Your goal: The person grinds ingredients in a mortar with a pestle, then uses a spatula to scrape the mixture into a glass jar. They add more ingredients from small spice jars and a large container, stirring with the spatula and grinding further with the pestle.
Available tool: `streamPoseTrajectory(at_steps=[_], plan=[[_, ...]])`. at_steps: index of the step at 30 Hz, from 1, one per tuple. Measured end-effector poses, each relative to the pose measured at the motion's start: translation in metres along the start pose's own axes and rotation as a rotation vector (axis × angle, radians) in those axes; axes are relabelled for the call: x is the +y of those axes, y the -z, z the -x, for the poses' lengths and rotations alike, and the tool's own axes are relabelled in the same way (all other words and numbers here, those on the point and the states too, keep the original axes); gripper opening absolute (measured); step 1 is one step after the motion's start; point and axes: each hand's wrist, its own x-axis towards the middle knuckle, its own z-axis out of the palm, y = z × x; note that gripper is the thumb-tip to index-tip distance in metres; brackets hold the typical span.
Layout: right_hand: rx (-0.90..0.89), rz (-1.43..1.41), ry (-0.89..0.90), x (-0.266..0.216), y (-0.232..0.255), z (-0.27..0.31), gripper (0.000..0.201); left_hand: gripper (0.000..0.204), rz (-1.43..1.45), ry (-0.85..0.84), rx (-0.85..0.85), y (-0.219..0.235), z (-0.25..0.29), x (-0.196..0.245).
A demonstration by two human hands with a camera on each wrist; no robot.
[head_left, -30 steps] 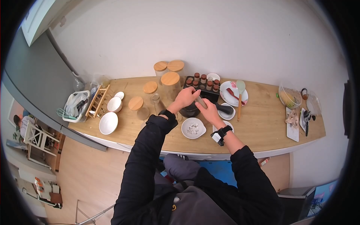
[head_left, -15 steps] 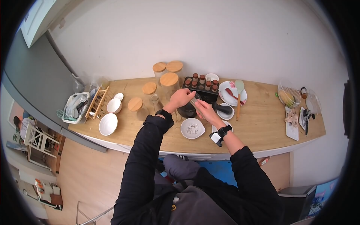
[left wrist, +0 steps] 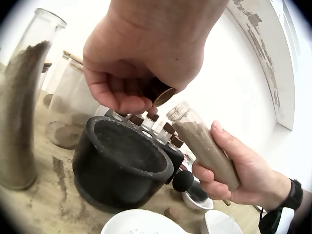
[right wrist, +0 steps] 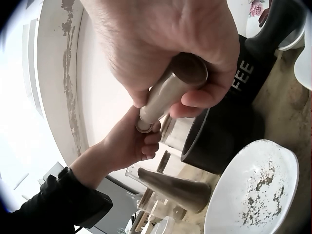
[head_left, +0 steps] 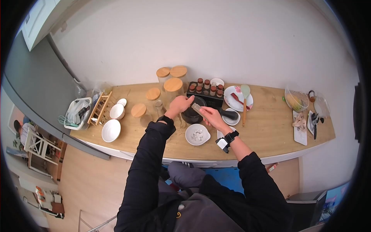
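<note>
My right hand [head_left: 212, 117] grips a small glass spice bottle [left wrist: 207, 151] filled with grey-brown powder. Its mouth is uncovered and tilts up toward my left hand [head_left: 181, 105], whose curled fingers hold a dark brown cap [left wrist: 158, 92] just off the bottle's neck. Below both hands stands a black mortar [left wrist: 112, 180], its inside dark in the left wrist view. In front of it sits a white spouted bowl [head_left: 189, 131] with pale and dark bits on its bottom. A black pestle [head_left: 230, 113] leans over a white dish to the right.
Behind the mortar is a black rack [head_left: 211, 101] of brown-capped bottles. Wooden-lidded jars [head_left: 173, 84] and an open glass flask of powder [left wrist: 19, 117] stand left. A flowered plate [head_left: 232, 102] bears a spatula [head_left: 245, 104]. White bowls [head_left: 111, 130] sit farther left.
My left hand has drawn away from the bottle's neck with the cap in its fingers, opening the bottle. My right hand has shifted slightly left, still gripping the bottle.
</note>
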Motion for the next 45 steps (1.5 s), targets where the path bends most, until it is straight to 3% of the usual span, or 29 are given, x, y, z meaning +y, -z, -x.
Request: streamPoseTrajectory(at_steps=[3, 6, 10, 18, 26, 36, 45], plan=[[0.077, 0.008, -0.019, 0.003, 0.007, -0.003, 0.046, 0.06, 0.046, 0.026, 0.114, -0.005, -0.004, -0.009], [0.129, 0.133, 0.051, 0.012, 0.014, -0.012, 0.045, 0.058, 0.102, 0.067, 0.021, -0.009, -0.006, -0.022], [0.267, 0.481, 0.085, 0.018, 0.023, -0.029, 0.04, 0.057, 0.127, 0.058, 0.058, -0.017, 0.001, -0.028], [0.15, 0.761, 0.21, -0.005, 0.023, -0.04, 0.037, 0.051, 0.34, 0.052, 0.079, -0.025, 0.0, -0.037], [0.177, 0.959, 0.212, -0.034, 0.01, -0.043, 0.036, 0.053, 0.243, -0.048, 0.302, -0.056, -0.037, -0.066], [0.027, 1.017, 0.275, -0.053, 0.019, -0.068, 0.038, 0.056, 0.176, 0.003, 0.34, -0.055, -0.026, -0.056], [0.146, 0.927, 0.286, -0.053, 0.003, -0.071, 0.04, 0.05, 0.183, 0.055, 0.306, -0.056, -0.027, -0.052]])
